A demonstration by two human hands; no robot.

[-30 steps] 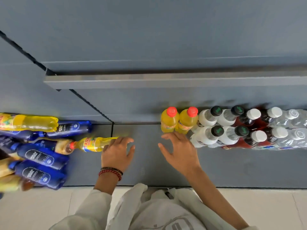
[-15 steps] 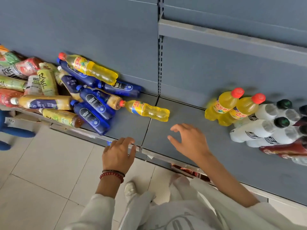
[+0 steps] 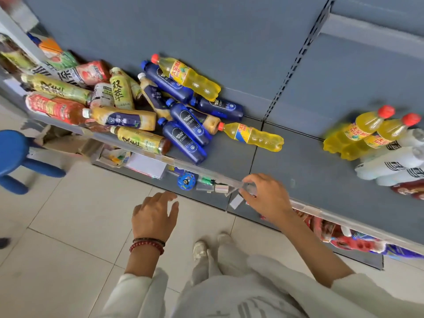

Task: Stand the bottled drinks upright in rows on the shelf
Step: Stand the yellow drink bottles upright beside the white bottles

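Note:
A yellow soda bottle with a red cap [image 3: 251, 136] lies on its side on the grey shelf [image 3: 305, 166], apart from the pile. To its left lies a heap of blue soda bottles [image 3: 184, 138], another yellow bottle [image 3: 187, 76] and several tea bottles [image 3: 121, 118]. At the right, two yellow bottles [image 3: 364, 131] stand upright beside white bottles [image 3: 397, 164] in rows. My left hand [image 3: 154, 216] hovers open over the floor, below the shelf edge. My right hand [image 3: 267, 198] is open at the shelf's front rail, holding nothing.
A blue stool [image 3: 16, 157] stands on the tiled floor at the left. Under the shelf, a lower shelf holds small packets, cards and a blue round item [image 3: 186, 181]. Red packaged goods [image 3: 353, 242] sit lower right. My shoes [image 3: 202, 249] are below.
My view has swung left and tilted, bringing the pile of lying bottles into sight. Both hands have drawn back from the shelf surface toward its front edge, still holding nothing.

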